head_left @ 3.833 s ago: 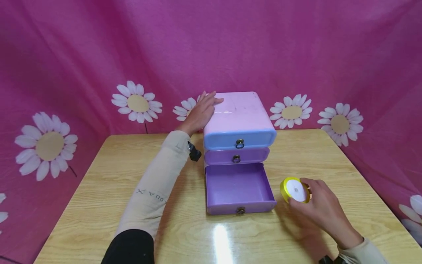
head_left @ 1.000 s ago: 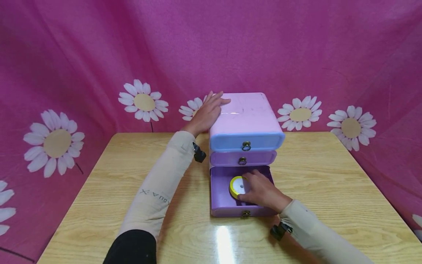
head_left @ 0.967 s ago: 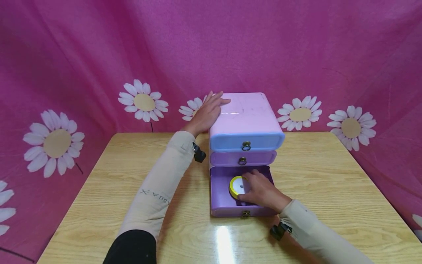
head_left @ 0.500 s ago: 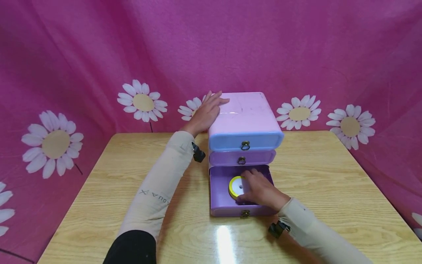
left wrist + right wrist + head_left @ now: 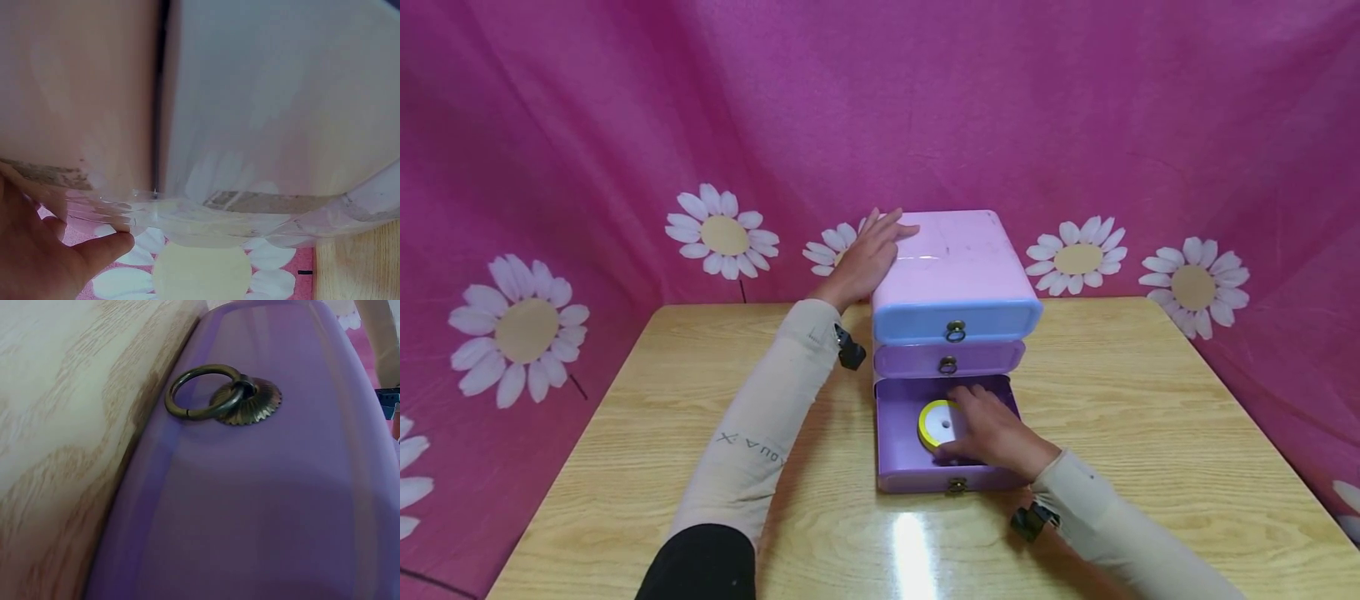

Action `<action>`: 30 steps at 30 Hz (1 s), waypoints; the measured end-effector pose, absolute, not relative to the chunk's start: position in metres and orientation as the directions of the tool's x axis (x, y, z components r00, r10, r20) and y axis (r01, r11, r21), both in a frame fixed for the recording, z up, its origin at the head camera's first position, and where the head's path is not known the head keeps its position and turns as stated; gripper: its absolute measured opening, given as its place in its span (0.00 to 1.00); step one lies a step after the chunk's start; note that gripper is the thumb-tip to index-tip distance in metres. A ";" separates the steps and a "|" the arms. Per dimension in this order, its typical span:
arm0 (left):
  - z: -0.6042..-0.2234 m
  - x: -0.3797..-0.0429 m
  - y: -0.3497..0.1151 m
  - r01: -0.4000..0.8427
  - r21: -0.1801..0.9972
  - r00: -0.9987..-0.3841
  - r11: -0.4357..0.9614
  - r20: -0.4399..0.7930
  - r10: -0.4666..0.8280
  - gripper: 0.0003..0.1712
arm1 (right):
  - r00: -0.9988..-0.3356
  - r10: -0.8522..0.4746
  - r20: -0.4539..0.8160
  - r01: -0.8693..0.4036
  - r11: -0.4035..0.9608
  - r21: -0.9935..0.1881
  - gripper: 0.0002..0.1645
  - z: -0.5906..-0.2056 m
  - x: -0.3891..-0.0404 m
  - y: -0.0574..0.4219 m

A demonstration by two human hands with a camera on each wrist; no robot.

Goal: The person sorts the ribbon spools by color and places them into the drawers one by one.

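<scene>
A small mini-drawer cabinet [image 5: 958,258] with a pink top stands on the table. My left hand [image 5: 867,258] rests on its upper left edge, fingers spread; in the left wrist view, that hand's thumb [image 5: 106,250] lies along the cabinet's edge. The purple bottom drawer [image 5: 893,437] is pulled out. Inside it lies a yellow ribbon spool [image 5: 934,425] with a white face. My right hand [image 5: 996,433] reaches over the drawer's front and holds the spool's right side between thumb and fingers. In the right wrist view, only the drawer front [image 5: 269,500] and its ring pull [image 5: 200,372] show.
Above the open drawer are a closed purple drawer [image 5: 977,358] and a closed blue one [image 5: 1000,321], each with a ring pull. The wooden table [image 5: 1150,417] extends around the cabinet. A pink daisy-print cloth [image 5: 880,108] hangs behind and at both sides.
My right hand has carried the ribbon spool from the table's right side into the open drawer. Over the last second the spool has tipped flatter. My left hand has stayed on the cabinet.
</scene>
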State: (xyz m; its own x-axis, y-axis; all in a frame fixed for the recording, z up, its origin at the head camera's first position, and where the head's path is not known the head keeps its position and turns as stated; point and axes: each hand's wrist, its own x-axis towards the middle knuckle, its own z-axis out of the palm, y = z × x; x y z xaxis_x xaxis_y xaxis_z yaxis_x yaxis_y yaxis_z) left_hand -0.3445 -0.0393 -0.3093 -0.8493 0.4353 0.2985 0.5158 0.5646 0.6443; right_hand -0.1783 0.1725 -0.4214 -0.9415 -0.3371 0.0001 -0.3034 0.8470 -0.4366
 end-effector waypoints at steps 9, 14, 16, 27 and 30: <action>-0.309 -0.344 -0.039 0.520 0.646 -0.847 0.559 0.306 0.435 0.28 | -0.940 -0.340 0.016 -0.302 0.812 -0.499 0.44 -0.416 -0.176 0.181; -0.309 -0.345 -0.039 0.517 0.642 -0.849 0.566 0.302 0.434 0.28 | -0.945 -0.326 0.014 -0.284 0.803 -0.524 0.43 -0.410 -0.171 0.186; -0.309 -0.345 -0.040 0.516 0.641 -0.850 0.569 0.299 0.434 0.28 | -0.945 -0.326 0.024 -0.289 0.798 -0.528 0.44 -0.405 -0.168 0.187; -0.310 -0.345 -0.039 0.515 0.646 -0.850 0.563 0.302 0.431 0.28 | -0.950 -0.266 0.165 -0.312 0.758 -0.573 0.42 -0.382 -0.145 0.200; -0.309 -0.344 -0.039 0.516 0.647 -0.850 0.561 0.306 0.429 0.27 | -0.951 -0.228 0.208 -0.308 0.747 -0.590 0.40 -0.373 -0.140 0.205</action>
